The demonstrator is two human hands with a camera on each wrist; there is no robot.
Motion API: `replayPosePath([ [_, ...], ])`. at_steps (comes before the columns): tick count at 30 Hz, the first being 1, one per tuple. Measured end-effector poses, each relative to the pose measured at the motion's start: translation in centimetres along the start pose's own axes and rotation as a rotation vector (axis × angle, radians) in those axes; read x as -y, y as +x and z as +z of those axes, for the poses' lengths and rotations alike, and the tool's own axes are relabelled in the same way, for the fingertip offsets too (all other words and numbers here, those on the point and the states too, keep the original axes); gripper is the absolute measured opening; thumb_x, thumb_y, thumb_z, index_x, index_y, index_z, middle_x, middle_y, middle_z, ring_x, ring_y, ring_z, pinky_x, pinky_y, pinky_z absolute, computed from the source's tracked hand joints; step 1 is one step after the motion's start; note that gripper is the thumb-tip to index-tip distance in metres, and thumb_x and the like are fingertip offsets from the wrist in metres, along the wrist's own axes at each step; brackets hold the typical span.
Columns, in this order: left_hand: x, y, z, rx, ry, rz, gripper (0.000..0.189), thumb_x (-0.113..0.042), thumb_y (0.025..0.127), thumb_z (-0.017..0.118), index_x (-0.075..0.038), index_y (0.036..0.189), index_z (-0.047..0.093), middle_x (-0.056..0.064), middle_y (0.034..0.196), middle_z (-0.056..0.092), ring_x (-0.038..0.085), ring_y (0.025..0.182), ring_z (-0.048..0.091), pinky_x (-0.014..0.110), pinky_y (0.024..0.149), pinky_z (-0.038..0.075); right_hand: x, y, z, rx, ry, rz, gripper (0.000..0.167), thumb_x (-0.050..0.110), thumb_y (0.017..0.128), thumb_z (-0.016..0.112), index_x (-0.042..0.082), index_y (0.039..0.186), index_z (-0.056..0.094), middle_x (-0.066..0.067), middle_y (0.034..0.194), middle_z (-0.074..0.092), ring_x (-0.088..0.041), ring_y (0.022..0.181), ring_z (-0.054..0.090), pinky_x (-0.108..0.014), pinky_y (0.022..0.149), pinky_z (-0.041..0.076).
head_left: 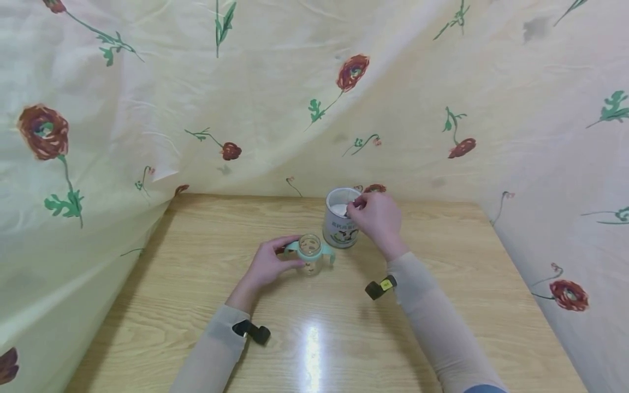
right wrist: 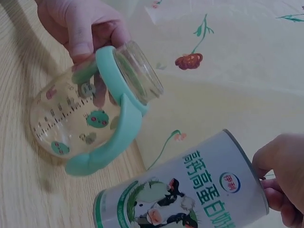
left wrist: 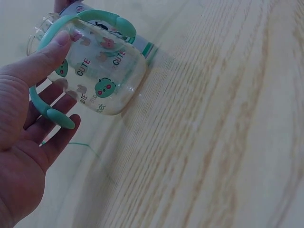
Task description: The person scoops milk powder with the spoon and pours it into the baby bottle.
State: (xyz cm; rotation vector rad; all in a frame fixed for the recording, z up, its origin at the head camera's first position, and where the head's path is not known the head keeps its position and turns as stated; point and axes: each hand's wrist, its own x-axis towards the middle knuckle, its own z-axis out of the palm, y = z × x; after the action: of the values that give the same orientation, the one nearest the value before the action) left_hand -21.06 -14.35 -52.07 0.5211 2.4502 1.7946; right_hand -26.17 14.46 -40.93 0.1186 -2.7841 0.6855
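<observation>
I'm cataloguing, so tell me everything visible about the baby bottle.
The clear baby bottle looks glass or plastic, printed with cartoon faces, "CUTE" and a scale. Its mint collar carries two curved handles. Uncapped and apparently empty, it stands upright on the table beside the milk powder tin, the left hand gripping it.

right grip: pinched item too small to tell | can: partly behind bottle, left wrist view

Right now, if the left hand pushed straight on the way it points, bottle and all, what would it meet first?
Most likely the can: it stands just past the bottle that the left hand holds, roughly in line, though unclear depth leaves a near miss possible.
</observation>
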Motion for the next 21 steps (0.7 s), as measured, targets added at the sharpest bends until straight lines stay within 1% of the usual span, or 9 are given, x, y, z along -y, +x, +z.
replayPosePath([
  [3, 0.1, 0.1, 0.1, 0.004, -0.004, 0.010, 0.062, -0.020, 0.083, 0.095, -0.019, 0.140, 0.071, -0.005, 0.139, 0.070, 0.022, 0.131, 0.062, 0.052, 0.114, 0.047, -0.7, 0.3, -0.2, -0.016, 0.017, -0.074, 0.024, 0.028, 0.095, 0.071, 0.006, 0.093, 0.081, -0.007, 0.087, 0.075, -0.026, 0.080, 0.066, -0.039, 0.062, 0.054],
  [7, 0.1, 0.1, 0.2, 0.005, -0.004, 0.026, 0.062, -0.020, 0.082, 0.096, -0.019, 0.140, 0.072, -0.005, 0.138, 0.071, 0.020, 0.130, 0.063, 0.052, 0.114, 0.047, -1.8, 1.0, -0.5, -0.025, 0.041, -0.206, 0.019, 0.020, 0.093, 0.075, 0.002, 0.094, 0.082, -0.008, 0.088, 0.073, -0.030, 0.089, 0.062, -0.046, 0.084, 0.051],
  [10, 0.2, 0.1, 0.2, 0.008, -0.002, 0.030, 0.062, -0.021, 0.082, 0.096, -0.020, 0.140, 0.072, -0.006, 0.138, 0.071, 0.020, 0.130, 0.062, 0.052, 0.113, 0.047, -2.4, 1.5, -0.6, 0.016, 0.059, -0.262, 0.018, 0.018, 0.093, 0.077, 0.002, 0.097, 0.083, -0.009, 0.089, 0.075, -0.032, 0.094, 0.062, -0.051, 0.098, 0.045],
  [12, 0.2, 0.1, 0.2, 0.011, -0.002, 0.031, 0.063, -0.021, 0.083, 0.096, -0.020, 0.140, 0.071, -0.006, 0.139, 0.070, 0.020, 0.131, 0.062, 0.052, 0.114, 0.047, -2.6, 1.8, -0.7, 0.053, 0.068, -0.269, 0.018, 0.018, 0.094, 0.079, 0.002, 0.100, 0.082, -0.010, 0.092, 0.076, -0.033, 0.097, 0.063, -0.053, 0.101, 0.044],
  [16, 0.1, 0.1, 0.2, 0.005, 0.001, 0.028, 0.063, -0.019, 0.083, 0.095, -0.018, 0.141, 0.070, -0.005, 0.140, 0.070, 0.021, 0.131, 0.062, 0.051, 0.114, 0.047, -3.1, 2.3, -1.0, 0.126, 0.103, -0.252, 0.020, 0.021, 0.096, 0.081, 0.004, 0.106, 0.082, -0.010, 0.100, 0.077, -0.034, 0.105, 0.060, -0.054, 0.100, 0.043],
  [21, 0.1, 0.1, 0.0, -0.006, 0.001, 0.014, 0.062, -0.019, 0.083, 0.095, -0.018, 0.140, 0.071, -0.004, 0.140, 0.070, 0.021, 0.131, 0.062, 0.051, 0.113, 0.048, -3.4, 2.8, -1.1, 0.170, 0.116, -0.258, 0.022, 0.025, 0.097, 0.081, 0.007, 0.109, 0.083, -0.009, 0.103, 0.077, -0.034, 0.109, 0.059, -0.054, 0.100, 0.043],
])
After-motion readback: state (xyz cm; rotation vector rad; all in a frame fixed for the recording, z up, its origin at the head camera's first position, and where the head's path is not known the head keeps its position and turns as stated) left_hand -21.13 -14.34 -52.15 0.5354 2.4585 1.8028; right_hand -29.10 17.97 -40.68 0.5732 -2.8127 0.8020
